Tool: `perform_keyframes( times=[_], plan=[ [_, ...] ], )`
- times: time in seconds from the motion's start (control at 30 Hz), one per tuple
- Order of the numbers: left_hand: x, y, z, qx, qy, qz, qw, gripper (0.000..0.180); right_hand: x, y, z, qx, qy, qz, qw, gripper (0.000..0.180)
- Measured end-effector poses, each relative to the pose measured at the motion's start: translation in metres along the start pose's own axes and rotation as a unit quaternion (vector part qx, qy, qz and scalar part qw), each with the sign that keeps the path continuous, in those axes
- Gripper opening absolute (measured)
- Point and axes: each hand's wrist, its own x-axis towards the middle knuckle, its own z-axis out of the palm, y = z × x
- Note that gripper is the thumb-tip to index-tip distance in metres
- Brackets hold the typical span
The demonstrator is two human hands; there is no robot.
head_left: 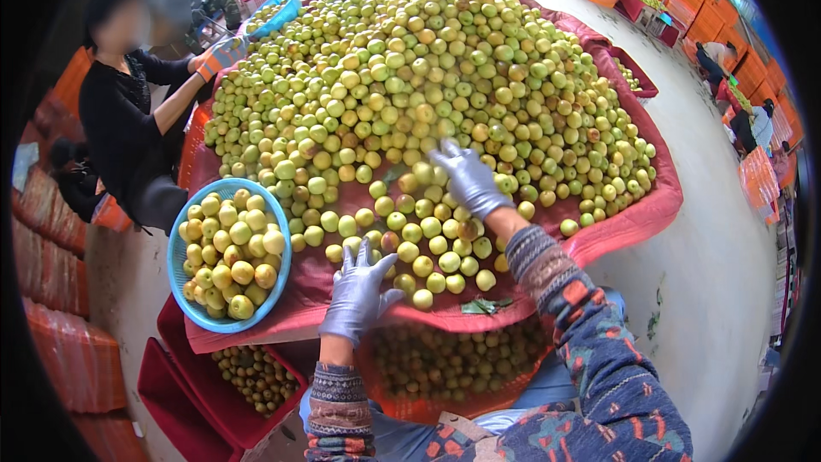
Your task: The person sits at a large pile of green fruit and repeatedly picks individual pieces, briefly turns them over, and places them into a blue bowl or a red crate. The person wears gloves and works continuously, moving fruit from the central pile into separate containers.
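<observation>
Left grip (357, 295) has fingers apart at the near edge of the fruit (410, 85) heaped on the worktop (629, 227); contact is unclear. Right grip (469, 180) reaches into the heap, fingertips blurred: closure cannot be determined. Fruit hides the interior of the basket (227, 325).

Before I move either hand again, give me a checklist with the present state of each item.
1. Left hand gloved: ok.
2. Right hand empty: cannot tell, its fingertips blur against the fruit.
3. Near blue basket has plenty of room: not ok, it is heaped with fruit.
4. Red cloth free of leaves: not ok, a green leaf lies near its front edge.
5. Co-worker's hand apart from yours: ok.
</observation>
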Motion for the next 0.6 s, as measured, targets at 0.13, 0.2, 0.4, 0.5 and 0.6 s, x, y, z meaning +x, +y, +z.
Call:
perform_keyframes(
  times=[0.13, 0.2, 0.4, 0.5, 0.6],
  plan=[
    [-0.005, -0.003, -0.004, 0.012, -0.026, 0.039, 0.999, 0.059, -0.021, -0.014, -0.027, -0.084, -0.152, 0.017, 0.985, 0.041],
    [-0.002, -0.005, 0.001, 0.006, -0.038, 0.049, 0.998, 0.056, -0.045, -0.023, -0.039, -0.076, -0.206, -0.046, 0.975, 0.047],
    [0.003, -0.012, 0.01, 0.091, 0.083, -0.139, 0.983, 0.075, -0.094, -0.009, -0.066, 0.256, -0.136, 0.022, 0.957, 0.044],
    [0.009, 0.001, -0.002, 0.008, 0.045, -0.198, 0.979, 0.078, -0.1, 0.033, -0.062, 0.01, 0.104, 0.115, 0.988, 0.036],
    [0.016, -0.001, 0.009, -0.012, 0.072, -0.068, 0.995, 0.076, -0.108, 0.022, -0.051, -0.008, 0.038, 0.081, 0.996, 0.038]
  ],
)
